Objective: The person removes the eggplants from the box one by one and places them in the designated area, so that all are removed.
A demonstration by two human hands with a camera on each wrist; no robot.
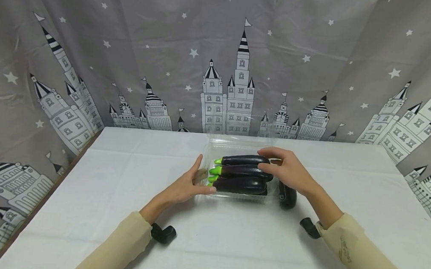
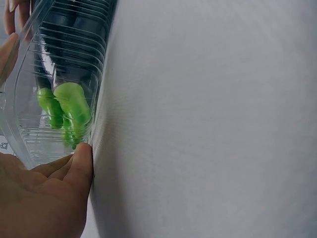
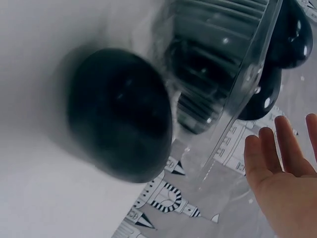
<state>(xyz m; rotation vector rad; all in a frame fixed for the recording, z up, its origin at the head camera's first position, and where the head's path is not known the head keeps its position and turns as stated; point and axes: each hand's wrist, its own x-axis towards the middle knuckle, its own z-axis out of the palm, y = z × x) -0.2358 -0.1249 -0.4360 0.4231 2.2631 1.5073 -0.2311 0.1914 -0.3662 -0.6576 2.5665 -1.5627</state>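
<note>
A clear plastic tray [image 1: 234,148] sits mid-table with three dark purple eggplants [image 1: 241,171] stacked in it, green stems pointing left. My left hand [image 1: 189,185] touches the tray's left end with straight fingers, and its thumb lies along the front corner. In the left wrist view the left hand [image 2: 44,198] meets the ribbed tray [image 2: 54,74] beside the green stems [image 2: 72,101]. My right hand [image 1: 287,168] rests flat over the eggplants' right ends. It holds nothing, and the right hand [image 3: 285,163] shows straight fingers. Another eggplant [image 1: 287,195] lies loose outside the tray's right end, and this loose eggplant [image 3: 119,114] looks large and blurred.
A white cloth covers the table [image 1: 228,246]. A grey curtain [image 1: 168,62] with castles and stars hangs right behind it and along both sides. The table's left edge [image 1: 61,181] runs diagonally.
</note>
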